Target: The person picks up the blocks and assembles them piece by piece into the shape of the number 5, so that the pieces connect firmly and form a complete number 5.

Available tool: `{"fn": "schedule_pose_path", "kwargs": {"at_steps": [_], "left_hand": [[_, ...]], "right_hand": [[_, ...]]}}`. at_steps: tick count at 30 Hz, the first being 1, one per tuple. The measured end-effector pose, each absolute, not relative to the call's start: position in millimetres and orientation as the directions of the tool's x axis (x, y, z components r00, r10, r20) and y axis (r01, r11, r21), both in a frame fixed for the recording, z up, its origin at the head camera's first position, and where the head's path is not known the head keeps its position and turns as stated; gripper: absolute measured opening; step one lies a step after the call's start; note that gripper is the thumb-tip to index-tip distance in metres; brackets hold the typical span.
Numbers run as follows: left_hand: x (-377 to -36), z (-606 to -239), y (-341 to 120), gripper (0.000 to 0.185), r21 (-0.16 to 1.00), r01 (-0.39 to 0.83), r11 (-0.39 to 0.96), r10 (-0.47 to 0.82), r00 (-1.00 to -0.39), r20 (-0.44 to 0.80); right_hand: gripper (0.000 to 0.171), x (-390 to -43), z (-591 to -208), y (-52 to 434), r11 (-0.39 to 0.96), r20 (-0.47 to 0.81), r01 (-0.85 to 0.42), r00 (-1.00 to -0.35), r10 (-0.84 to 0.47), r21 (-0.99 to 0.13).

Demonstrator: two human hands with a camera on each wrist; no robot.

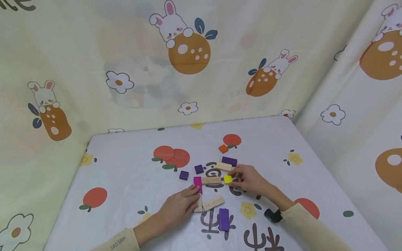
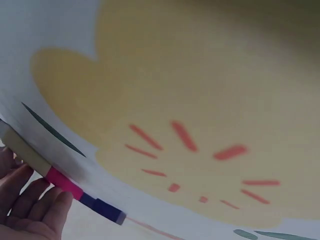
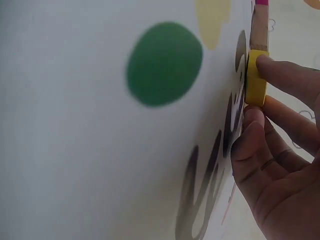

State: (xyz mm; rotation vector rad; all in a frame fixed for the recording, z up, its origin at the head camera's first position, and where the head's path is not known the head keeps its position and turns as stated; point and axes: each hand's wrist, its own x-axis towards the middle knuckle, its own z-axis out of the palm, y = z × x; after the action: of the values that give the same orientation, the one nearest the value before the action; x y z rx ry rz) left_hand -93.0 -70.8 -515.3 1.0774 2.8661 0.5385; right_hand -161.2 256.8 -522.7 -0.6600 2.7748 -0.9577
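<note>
Near the middle of the table (image 1: 125, 181), the left hand (image 1: 179, 207) lies flat with straight fingers touching the pink block (image 1: 197, 184). A plain wooden block (image 1: 211, 180) lies between the pink block and the yellow block (image 1: 227, 179). The right hand (image 1: 249, 179) pinches the yellow block with its thumb and fingers. A purple block (image 1: 224, 219) lies near the front edge.
</note>
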Motion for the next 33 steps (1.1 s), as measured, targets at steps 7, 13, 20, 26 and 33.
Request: {"fn": "schedule_pose_path", "kwargs": {"at_steps": [7, 13, 20, 26, 33], "left_hand": [[-93, -513, -70, 0.039, 0.336, 0.631, 0.700, 0.652, -0.756, 0.063], [-93, -513, -70, 0.039, 0.371, 0.625, 0.687, 0.652, -0.755, 0.065], [-94, -515, -70, 0.039, 0.376, 0.621, 0.688, 0.648, -0.758, 0.066], [-94, -514, -70, 0.040, 0.384, 0.608, 0.695, 0.644, -0.764, 0.044], [-94, -516, -71, 0.040, 0.386, 0.600, 0.701, 0.640, -0.768, 0.033]], "right_hand": [[0.032, -161, -522, 249, 0.738, -0.018, -0.332, -0.906, -0.422, -0.587], [0.034, -159, -521, 247, 0.743, -0.044, -0.294, -0.916, -0.398, -0.601], [0.036, -160, -523, 247, 0.732, -0.043, -0.310, -0.906, -0.420, -0.607], [0.037, -161, -521, 247, 0.730, -0.046, -0.314, -0.903, -0.427, -0.607], [0.040, -164, -512, 248, 0.729, 0.017, -0.350, -0.907, -0.422, -0.589]]}}
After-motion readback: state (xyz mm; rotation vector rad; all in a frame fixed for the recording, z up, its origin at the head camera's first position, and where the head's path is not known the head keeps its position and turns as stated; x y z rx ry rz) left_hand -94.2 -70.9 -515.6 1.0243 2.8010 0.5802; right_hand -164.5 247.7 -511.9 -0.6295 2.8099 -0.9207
